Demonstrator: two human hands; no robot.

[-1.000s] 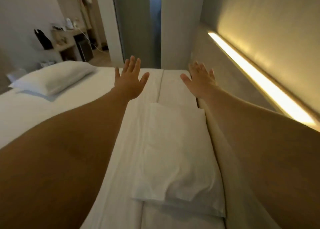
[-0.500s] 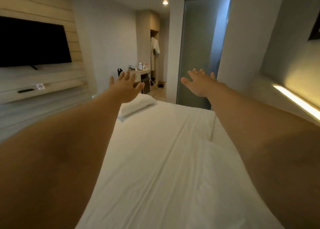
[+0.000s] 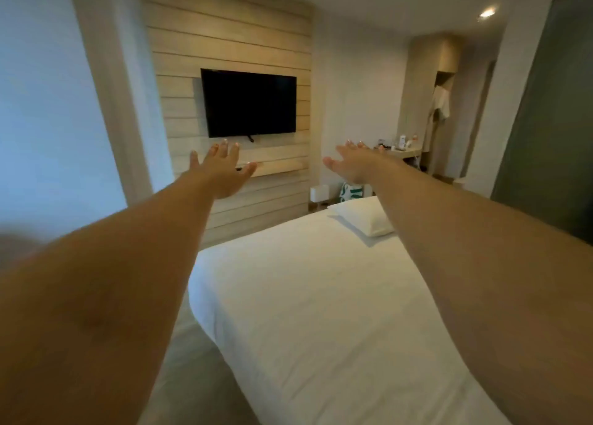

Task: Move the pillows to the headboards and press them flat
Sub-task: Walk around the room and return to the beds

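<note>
White bedding covers the bed [image 3: 321, 312], and the one pillow [image 3: 362, 217] in view lies at its far right corner, opposite the wall-mounted television [image 3: 248, 103], so it probably sits at the foot end and has yet to go to the headboard, which is out of view. Both arms reach forward above the mattress with nothing in them: the left hand [image 3: 221, 167] has its fingers spread and straight, and the right hand [image 3: 353, 164] is likewise flat and apart, touching neither pillow nor sheet. They seem held out ready to take the pillow. Compared with half a second ago, the view has swung left: the television now sits centred, the glass door [image 3: 545, 119] has slid to the right edge, and the lit strip is gone
</note>
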